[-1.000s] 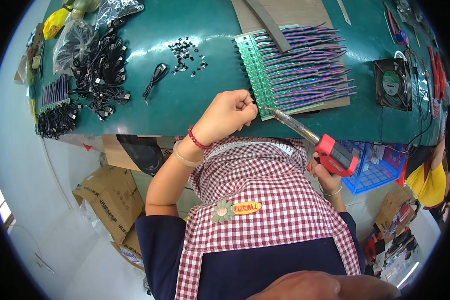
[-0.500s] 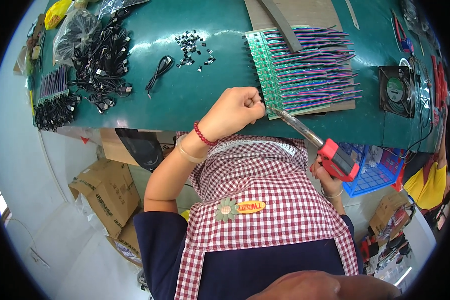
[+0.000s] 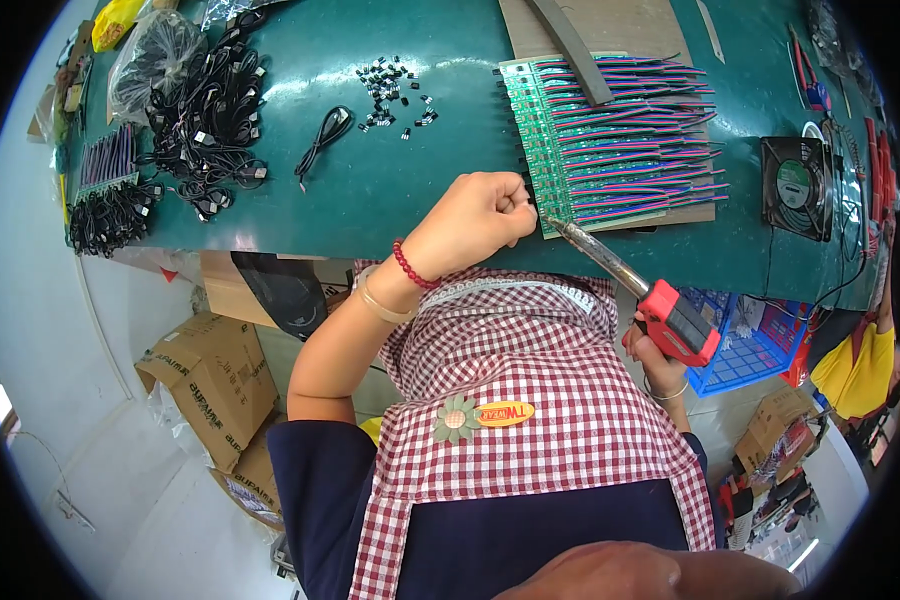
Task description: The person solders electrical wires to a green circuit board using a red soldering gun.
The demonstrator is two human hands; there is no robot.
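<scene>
My left hand [image 3: 470,222] is curled into a fist, its fingertips pinched on the near left corner of a green circuit board panel [image 3: 540,150] on the green table [image 3: 400,200]. Rows of pink, blue and black wires [image 3: 640,140] run off the panel to the right. My right hand [image 3: 655,362] grips the red handle of a soldering iron [image 3: 678,322] below the table edge. Its metal tip [image 3: 552,224] touches the panel's near corner, right beside my left fingertips.
Small black connectors [image 3: 395,85] lie scattered left of the panel, with a loose black cable [image 3: 322,140]. Heaps of black cables [image 3: 205,110] fill the table's left end. A small black fan [image 3: 795,188] stands at the right. Cardboard boxes [image 3: 210,375] and a blue crate [image 3: 745,345] sit on the floor.
My left hand and the iron's tip have stayed at the panel's near corner. The whole view has shifted slightly as my head moved.
</scene>
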